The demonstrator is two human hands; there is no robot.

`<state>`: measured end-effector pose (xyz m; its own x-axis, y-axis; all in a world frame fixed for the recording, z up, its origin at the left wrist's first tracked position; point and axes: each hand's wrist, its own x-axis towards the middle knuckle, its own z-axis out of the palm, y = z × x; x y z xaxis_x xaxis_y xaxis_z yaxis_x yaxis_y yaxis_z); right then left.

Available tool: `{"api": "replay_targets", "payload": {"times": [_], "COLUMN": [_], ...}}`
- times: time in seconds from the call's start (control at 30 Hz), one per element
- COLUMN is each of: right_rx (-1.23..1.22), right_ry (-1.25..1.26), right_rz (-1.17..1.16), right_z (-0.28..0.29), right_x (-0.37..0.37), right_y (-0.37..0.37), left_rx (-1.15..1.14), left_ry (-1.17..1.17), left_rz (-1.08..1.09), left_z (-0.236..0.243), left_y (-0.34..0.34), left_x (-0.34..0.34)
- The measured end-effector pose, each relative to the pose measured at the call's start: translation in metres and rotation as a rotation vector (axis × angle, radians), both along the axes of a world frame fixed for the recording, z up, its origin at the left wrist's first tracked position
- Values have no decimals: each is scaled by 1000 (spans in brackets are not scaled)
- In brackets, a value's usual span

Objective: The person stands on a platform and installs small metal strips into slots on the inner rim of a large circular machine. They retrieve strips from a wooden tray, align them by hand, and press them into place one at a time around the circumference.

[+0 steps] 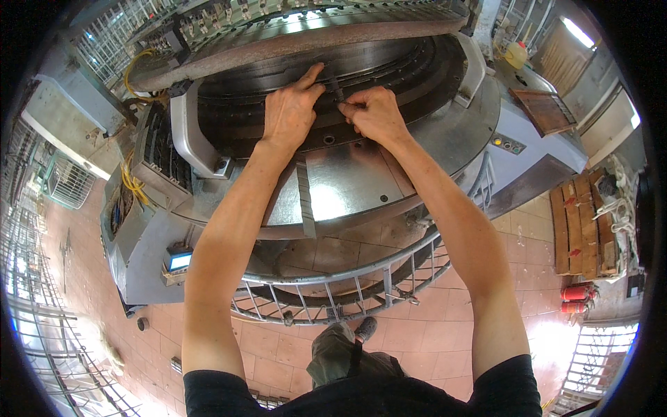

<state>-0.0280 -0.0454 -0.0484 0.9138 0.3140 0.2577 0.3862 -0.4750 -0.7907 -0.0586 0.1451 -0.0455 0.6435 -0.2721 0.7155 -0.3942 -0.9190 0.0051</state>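
Both of my arms reach into the opening of a large round knitting machine (438, 149). My left hand (292, 115) has its index finger stretched toward the dark inner ring wall (257, 94), the other fingers loosely bent, and nothing shows in it. Just to its right, my right hand (379, 117) is closed in a pinch. Its fingertips meet the lower end of a narrow dark strip-like piece (335, 88), which leans against the ring. What exactly this piece is cannot be made out. Below the hands lies a shiny metal plate (347, 174).
Silver brackets (186, 132) flank the opening, and a thick rim (313, 38) overhangs it. A curved railing (326, 279) runs between my body and the machine. At right are a button panel (507, 144), a wooden tray (542, 111), wooden crates (583, 222) and red fire extinguishers (575, 299).
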Motion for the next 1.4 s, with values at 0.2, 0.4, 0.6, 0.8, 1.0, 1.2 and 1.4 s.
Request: {"api": "replay_targets", "payload": {"times": [0.2, 0.4, 0.6, 0.8, 1.0, 1.2, 1.4], "right_rx": [20, -80, -107, -235, -391, -447, -331], "right_ry": [-67, -278, -418, -442, -308, -280, -405], "right_rz": [-6, -55, -91, -215, -240, -179, -188], "right_z": [-4, -8, -11, -5, 2, -2, -6], "right_x": [2, 1, -9, -24, -33, -41, -27], "right_y": [2, 11, 32, 30, 37, 31, 35], "left_rx": [6, 69, 86, 67, 108, 215, 232], "left_ry": [-18, 31, 69, 69, 145, 247, 165], "left_rz": [-9, 40, 77, -13, 31, 39, 40], "left_z": [0, 8, 18, 21, 23, 28, 36], "left_y": [0, -3, -1, 6, 8, 9, 16], "left_x": [0, -2, -7, -12, -15, -9, -5]}}
